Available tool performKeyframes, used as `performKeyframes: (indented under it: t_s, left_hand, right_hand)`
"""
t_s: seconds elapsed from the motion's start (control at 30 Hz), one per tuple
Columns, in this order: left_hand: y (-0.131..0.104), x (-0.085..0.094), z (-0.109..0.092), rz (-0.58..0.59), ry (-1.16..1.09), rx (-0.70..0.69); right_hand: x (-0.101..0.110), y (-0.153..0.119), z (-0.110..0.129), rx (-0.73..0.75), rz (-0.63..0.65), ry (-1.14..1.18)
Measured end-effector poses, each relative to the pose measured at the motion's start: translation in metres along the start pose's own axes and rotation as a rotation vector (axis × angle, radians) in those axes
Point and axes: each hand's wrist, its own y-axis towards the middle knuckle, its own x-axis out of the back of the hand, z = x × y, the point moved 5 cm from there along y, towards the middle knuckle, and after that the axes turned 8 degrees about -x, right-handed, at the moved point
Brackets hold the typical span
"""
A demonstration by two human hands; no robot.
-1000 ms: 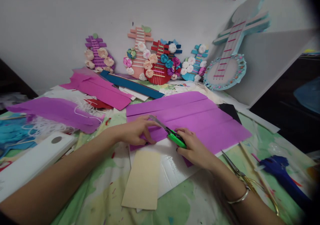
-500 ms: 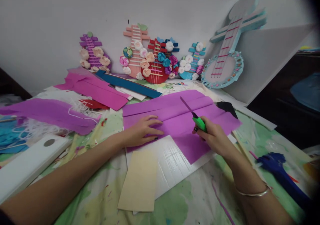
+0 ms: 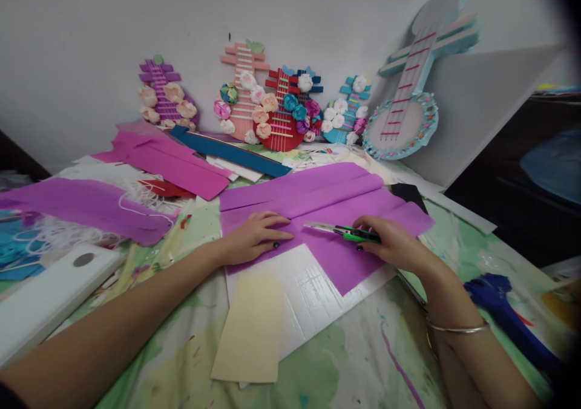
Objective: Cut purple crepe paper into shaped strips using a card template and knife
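Purple paper, creased, under 2 hands.

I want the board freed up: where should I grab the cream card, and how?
Probably best pinched at its near right corner, from the person's side: the cream card lies flat, but that corner juts past the edge of the white board.

Decorated paper instruments stand against the far wall (flowers on several), and a blue glue gun lies near right.
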Motion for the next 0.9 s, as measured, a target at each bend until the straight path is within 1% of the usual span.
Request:
performKeyframes:
  t_s: [0.1, 0.2, 0.4, 0.63, 0.77, 0.9]
  left_hand:
    - [0.0, 0.0, 0.002, 0.025, -0.063, 0.024]
    - [0.0, 0.003, 0.001, 0.036, -0.093, 0.039]
    - [0.0, 0.006, 0.0, 0.062, -0.148, -0.011]
    - [0.001, 0.004, 0.001, 0.069, -0.107, 0.026]
    - [0.004, 0.002, 0.001, 0.082, -0.073, 0.055]
    - [0.005, 0.0, 0.003, 0.07, -0.046, 0.058]
  right_hand:
    - [-0.001, 0.001, -0.002, -0.025, 0.021, -0.019]
    - [-0.002, 0.004, -0.004, -0.011, 0.021, -0.032]
    - [-0.005, 0.01, -0.006, 0.018, -0.013, -0.035]
    - [-0.014, 0.021, 0.006, 0.075, -0.08, -0.087]
    - [-0.023, 0.025, 0.009, 0.092, -0.083, -0.085]
    - [-0.026, 0.025, 0.01, 0.084, -0.073, -0.093]
